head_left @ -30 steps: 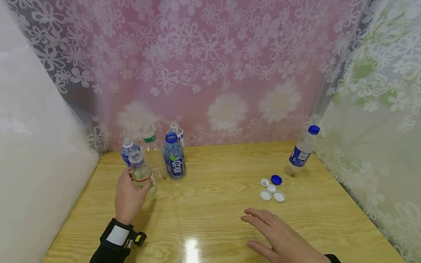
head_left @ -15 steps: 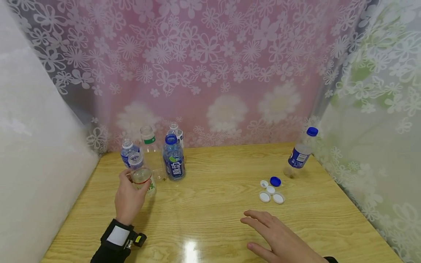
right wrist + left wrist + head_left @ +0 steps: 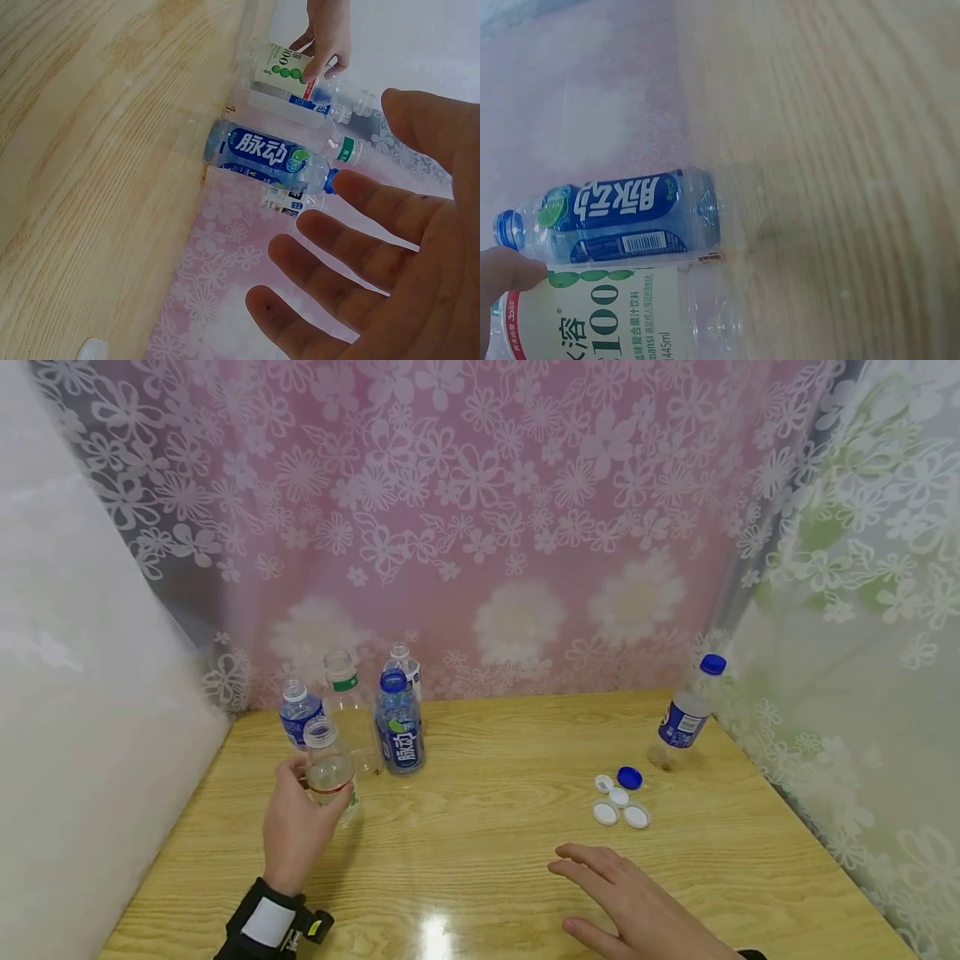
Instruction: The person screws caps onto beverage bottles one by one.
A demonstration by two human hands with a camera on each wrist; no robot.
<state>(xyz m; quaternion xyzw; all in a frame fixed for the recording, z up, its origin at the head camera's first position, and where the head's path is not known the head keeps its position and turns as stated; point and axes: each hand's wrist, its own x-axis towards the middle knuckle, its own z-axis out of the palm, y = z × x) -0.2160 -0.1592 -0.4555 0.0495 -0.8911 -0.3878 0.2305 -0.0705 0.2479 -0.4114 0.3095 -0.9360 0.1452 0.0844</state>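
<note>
My left hand (image 3: 303, 810) grips a clear uncapped bottle (image 3: 328, 767) with a white and green label, just in front of a cluster of bottles at the table's back left. The left wrist view shows that label (image 3: 600, 326) close up, with a fingertip (image 3: 502, 271) on it. I cannot tell whether its base touches the table. My right hand (image 3: 630, 902) hovers open near the front edge, fingers spread, palm (image 3: 397, 255) empty. Several loose caps (image 3: 619, 799), one of them blue (image 3: 629, 777), lie beyond the right hand.
The cluster holds a blue-labelled bottle with a blue cap (image 3: 400, 727) and other uncapped bottles (image 3: 345, 702). A capped bottle (image 3: 686, 714) stands alone at the back right corner. Floral curtains close off the back and right; a white wall (image 3: 75, 735) stands on the left.
My left hand has drawn the bottle slightly right and nearer to me, and it stands more upright. The right hand has barely moved.
</note>
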